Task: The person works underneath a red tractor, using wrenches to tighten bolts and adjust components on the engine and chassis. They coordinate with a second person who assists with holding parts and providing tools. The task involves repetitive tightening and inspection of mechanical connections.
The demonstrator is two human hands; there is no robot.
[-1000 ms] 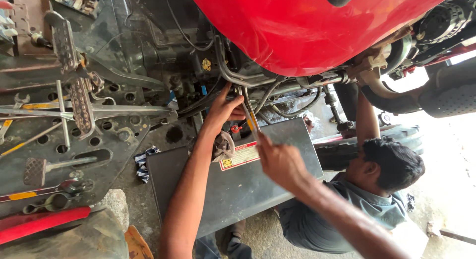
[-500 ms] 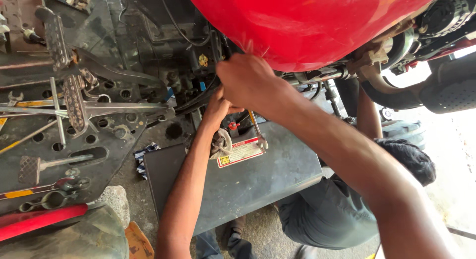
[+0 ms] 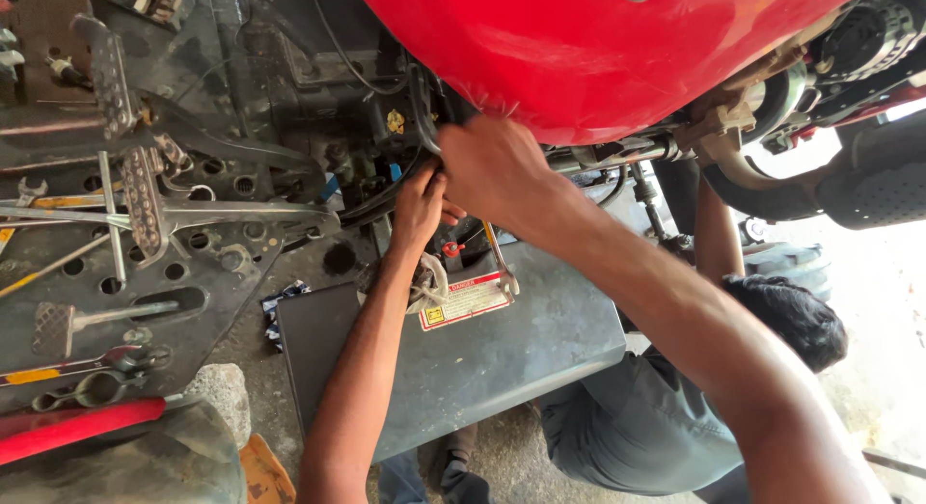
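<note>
Both of the person's hands meet in the upper middle of the frame, just under the lower edge of the red fuel tank [image 3: 598,51]. The right hand [image 3: 492,166] comes in from the lower right on a long forearm and shows its back to the camera; its fingers are curled around a dark curved hose [image 3: 421,108] that runs down from the shadow under the tank, so the hose lies at the hand's left edge, partly covered by the knuckles. The left hand [image 3: 420,210] rises from the bottom of the frame, just below and left of the right hand and touching it. Its fingers are bent inward toward the dark engine parts [image 3: 328,128], but what they grip, if anything, cannot be told, since the fingertips are hidden behind the right hand.

Directly beneath both hands sits a grey battery [image 3: 453,350], its flat top filling the centre of the frame, with a red and white warning label [image 3: 465,299] near its upper edge and a small red terminal cap [image 3: 451,248] just below the left hand's wrist. A thin metal strap [image 3: 500,258] hangs down over the label.

At the left of the frame a perforated black footplate [image 3: 193,272] carries a spanner [image 3: 92,321] and other loose tools. At lower right, another person [image 3: 675,408] in a grey shirt crouches below the machine, one arm reaching up.
</note>
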